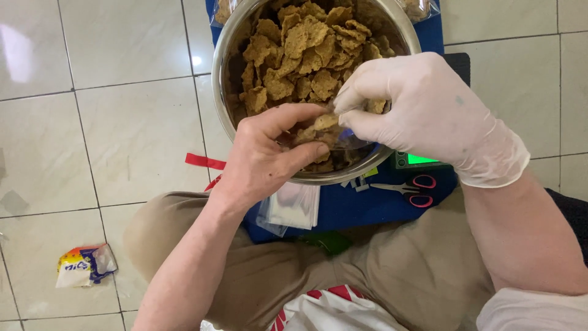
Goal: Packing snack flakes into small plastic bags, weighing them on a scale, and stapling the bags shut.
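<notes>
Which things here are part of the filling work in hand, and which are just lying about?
In use:
- round steel bowl of brown flat crisps
- small clear plastic bag, held open by bare left hand
- white-gloved right hand, pinching crisps
- stack of clear plastic bags, possibly spare

Lying about:
- red-handled scissors
- red strip
- crumpled white and yellow wrapper

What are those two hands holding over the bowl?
The left hand holds a clear bag at its mouth; the gloved right hand pinches brown chips in its fingertips.
</notes>
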